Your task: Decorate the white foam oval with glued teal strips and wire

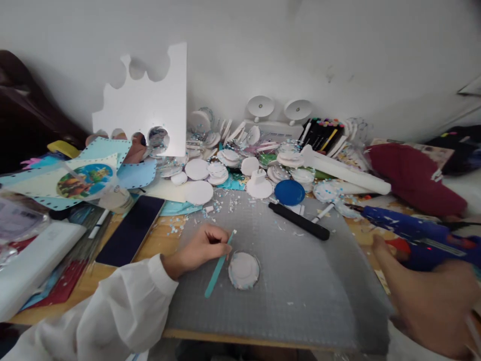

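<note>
My left hand [201, 249], in a white sleeve, rests on the grey cutting mat [308, 291] with its fingers pinched on a thin teal strip [218, 266] that slants down to the left. Just right of the strip lies a round white foam disc [244, 270] under a clear cover. My right hand [424, 296] is at the mat's right edge, fingers wrapped around the handle of a blue glue gun [417, 230] whose nozzle points left.
A black craft knife [299, 220] and a white pen [323, 212] lie on the mat's far part. Behind are several white foam discs [199, 192], a blue lid [289, 192], a white foam sheet with round holes [150, 105], a dark phone [131, 229] and printed teal cards [86, 178].
</note>
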Motion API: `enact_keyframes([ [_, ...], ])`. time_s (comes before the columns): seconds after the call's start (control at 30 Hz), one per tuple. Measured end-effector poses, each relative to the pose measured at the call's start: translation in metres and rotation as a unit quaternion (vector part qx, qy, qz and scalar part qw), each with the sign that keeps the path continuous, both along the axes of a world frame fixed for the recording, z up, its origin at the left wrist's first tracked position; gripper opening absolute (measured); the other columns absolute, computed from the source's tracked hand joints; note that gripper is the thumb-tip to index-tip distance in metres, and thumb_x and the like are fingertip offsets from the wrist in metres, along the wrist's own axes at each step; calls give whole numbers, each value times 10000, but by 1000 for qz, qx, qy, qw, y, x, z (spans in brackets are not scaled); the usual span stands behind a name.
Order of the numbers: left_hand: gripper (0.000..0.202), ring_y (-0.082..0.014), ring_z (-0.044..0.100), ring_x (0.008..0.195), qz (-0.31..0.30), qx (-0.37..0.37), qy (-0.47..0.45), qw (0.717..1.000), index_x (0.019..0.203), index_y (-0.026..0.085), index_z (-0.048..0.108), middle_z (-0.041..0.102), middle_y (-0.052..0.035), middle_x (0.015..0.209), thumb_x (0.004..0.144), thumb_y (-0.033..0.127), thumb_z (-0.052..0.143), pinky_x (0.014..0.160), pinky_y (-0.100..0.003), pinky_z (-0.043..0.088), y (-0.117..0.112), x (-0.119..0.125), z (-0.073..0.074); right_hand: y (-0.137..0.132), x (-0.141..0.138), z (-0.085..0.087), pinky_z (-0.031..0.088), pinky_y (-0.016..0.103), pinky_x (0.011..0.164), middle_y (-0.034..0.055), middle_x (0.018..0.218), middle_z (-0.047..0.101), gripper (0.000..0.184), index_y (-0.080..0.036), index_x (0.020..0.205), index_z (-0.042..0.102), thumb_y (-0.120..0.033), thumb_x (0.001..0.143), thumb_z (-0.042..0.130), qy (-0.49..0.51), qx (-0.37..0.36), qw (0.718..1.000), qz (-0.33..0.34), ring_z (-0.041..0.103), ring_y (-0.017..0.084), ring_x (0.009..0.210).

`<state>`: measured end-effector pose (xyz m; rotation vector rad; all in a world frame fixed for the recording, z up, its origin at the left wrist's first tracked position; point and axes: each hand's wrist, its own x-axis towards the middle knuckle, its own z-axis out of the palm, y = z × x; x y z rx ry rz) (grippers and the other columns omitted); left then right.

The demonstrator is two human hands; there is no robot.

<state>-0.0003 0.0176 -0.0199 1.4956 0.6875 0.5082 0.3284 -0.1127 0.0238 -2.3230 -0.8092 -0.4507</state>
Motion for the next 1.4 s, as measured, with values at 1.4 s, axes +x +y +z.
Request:
enact_keyframes([
  [1.4,407,-81,235,520,-115,-18,-42,992,465,176,262,259,54,523,707,164,589,496,-275,173,-1,-1,7,53,-85,-52,403,265,390,-12,443,543,218,-242,554,472,-339,704,596,-36,47,897,438,558,178,414],
])
